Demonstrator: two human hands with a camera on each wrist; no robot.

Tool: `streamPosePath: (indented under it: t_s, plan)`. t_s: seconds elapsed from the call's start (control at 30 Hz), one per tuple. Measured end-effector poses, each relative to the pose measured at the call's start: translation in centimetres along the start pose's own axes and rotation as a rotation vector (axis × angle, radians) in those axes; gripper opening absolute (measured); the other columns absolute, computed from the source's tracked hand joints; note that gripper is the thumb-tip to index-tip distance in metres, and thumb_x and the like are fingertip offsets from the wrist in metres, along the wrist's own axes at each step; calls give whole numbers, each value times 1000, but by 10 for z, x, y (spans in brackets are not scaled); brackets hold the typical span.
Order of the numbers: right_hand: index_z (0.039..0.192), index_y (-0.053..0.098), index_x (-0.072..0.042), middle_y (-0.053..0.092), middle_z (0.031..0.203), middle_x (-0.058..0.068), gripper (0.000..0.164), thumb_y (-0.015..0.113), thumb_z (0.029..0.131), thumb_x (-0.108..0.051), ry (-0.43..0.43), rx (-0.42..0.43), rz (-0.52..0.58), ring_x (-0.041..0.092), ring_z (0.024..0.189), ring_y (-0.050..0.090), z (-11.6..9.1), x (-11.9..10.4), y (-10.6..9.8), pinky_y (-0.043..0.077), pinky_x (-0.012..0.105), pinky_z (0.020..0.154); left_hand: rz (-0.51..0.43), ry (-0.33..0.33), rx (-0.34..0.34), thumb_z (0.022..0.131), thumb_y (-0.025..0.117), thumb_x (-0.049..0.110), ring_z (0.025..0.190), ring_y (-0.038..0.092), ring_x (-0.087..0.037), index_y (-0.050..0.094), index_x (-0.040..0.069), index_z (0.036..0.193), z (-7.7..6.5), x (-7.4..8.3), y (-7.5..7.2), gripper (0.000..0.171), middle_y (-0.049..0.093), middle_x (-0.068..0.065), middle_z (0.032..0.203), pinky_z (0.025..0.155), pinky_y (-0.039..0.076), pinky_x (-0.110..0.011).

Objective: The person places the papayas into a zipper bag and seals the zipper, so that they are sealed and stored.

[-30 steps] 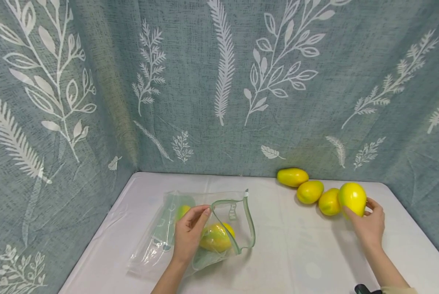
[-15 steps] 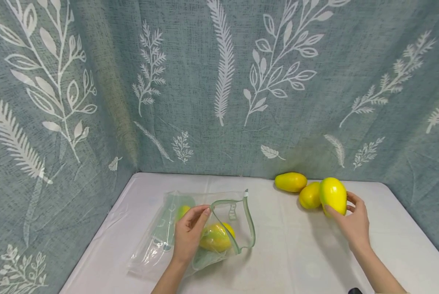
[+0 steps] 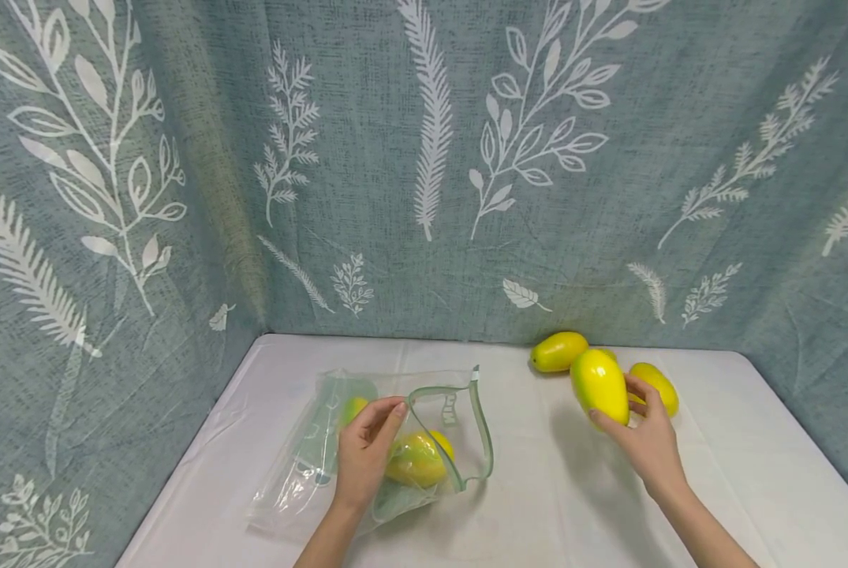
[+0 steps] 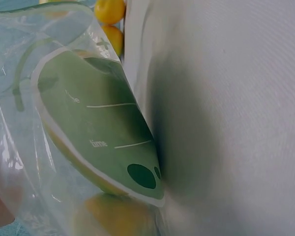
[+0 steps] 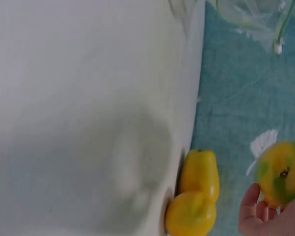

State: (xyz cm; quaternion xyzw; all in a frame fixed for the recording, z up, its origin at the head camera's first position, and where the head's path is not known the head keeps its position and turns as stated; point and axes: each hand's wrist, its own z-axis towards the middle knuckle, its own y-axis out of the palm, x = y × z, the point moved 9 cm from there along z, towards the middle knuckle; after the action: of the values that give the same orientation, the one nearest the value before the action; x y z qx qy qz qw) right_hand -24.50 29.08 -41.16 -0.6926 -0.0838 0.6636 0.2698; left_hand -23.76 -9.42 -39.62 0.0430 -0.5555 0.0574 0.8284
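Note:
My right hand (image 3: 647, 438) grips a yellow-green mango (image 3: 599, 388) above the table, thumb on the near side and fingers round the far right side. In the right wrist view the stem end of that mango (image 5: 280, 172) faces the camera. My left hand (image 3: 368, 451) pinches the rim of a clear zip bag (image 3: 303, 473) with green print, its mouth standing open to the right. Inside the bag lies one mango (image 3: 416, 461) near the mouth, and another (image 3: 355, 408) shows partly behind my left fingers. In the left wrist view the bag's green printed panel (image 4: 93, 118) fills much of the left side.
Behind the held mango, one mango (image 3: 558, 352) lies at the table's back edge, a second (image 3: 608, 354) is mostly hidden, and a third (image 3: 654, 386) sits behind my right fingers. A white cloth covers the table (image 3: 523, 489). A patterned teal curtain (image 3: 395, 158) hangs behind and at the sides.
My right hand has carried the mango leftward, past the ones on the table, toward the bag. My left hand and the bag have stayed in place.

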Motion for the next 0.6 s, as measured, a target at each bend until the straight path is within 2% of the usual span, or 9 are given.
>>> streamPosePath:
  t_s: [0.07,0.23,0.43,0.6]
  plan:
    - [152,21,-5,31,151,17,88,75,87,-31,-15,-31,1,36,130,35,-2,-4,6,42,45,93,-5,0,4,94,64,6,97,65,-12,69,0,102,0,0,0,12,70,-9,99,87,52,-21]
    - [150,26,-5,32,150,16,83,75,87,-30,-56,-83,19,34,128,37,-8,-14,17,43,42,89,-8,-3,5,94,64,6,97,65,-12,69,0,102,0,-2,1,12,71,-8,99,87,52,-22]
    - [149,27,-9,33,150,13,81,75,87,-30,-23,-148,41,34,130,35,-15,-20,31,41,48,96,-6,-5,-3,94,64,7,98,64,-12,69,0,103,0,-2,2,12,70,-9,100,88,51,-22]
    - [149,28,-10,34,150,10,80,75,86,-28,-23,-227,76,29,128,38,-22,-27,44,45,42,94,-7,-23,-2,94,64,8,99,64,-12,69,0,103,0,-3,2,13,70,-9,100,89,51,-23]
